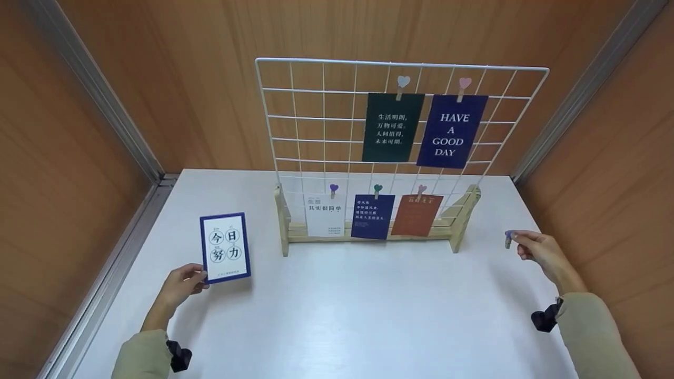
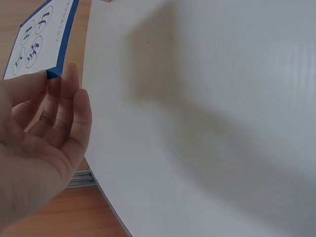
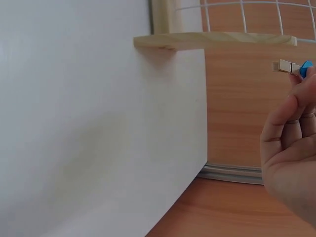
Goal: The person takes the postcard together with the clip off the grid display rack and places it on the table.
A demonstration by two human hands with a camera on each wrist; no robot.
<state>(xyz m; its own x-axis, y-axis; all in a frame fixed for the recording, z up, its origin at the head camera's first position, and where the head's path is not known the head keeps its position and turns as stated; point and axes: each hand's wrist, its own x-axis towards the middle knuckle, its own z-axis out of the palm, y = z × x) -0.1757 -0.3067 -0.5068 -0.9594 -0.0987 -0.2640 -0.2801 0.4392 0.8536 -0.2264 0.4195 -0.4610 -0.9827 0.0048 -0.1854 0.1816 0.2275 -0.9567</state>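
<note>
My left hand [image 1: 181, 286] pinches a white card with a blue border [image 1: 226, 247] by its lower left corner, holding it up over the left side of the table. In the left wrist view the thumb presses that corner of the card [image 2: 42, 37] against the fingers. On the right, my right hand [image 1: 542, 255] pinches a small wooden clothespin [image 1: 508, 239] with a blue top. Its wooden end [image 3: 284, 66] points away from the fingers in the right wrist view. Neither hand touches the white wire grid [image 1: 310, 117] standing between them.
The grid stands in a wooden base [image 1: 368, 237]. Clothespins hold a green card [image 1: 392, 150] and a blue card [image 1: 453, 105] on its upper part, and a white card [image 1: 325, 221], a navy card [image 1: 373, 229] and an orange card [image 1: 416, 218] lower down. Wooden walls [image 1: 184, 79] surround the white table [image 1: 337, 316].
</note>
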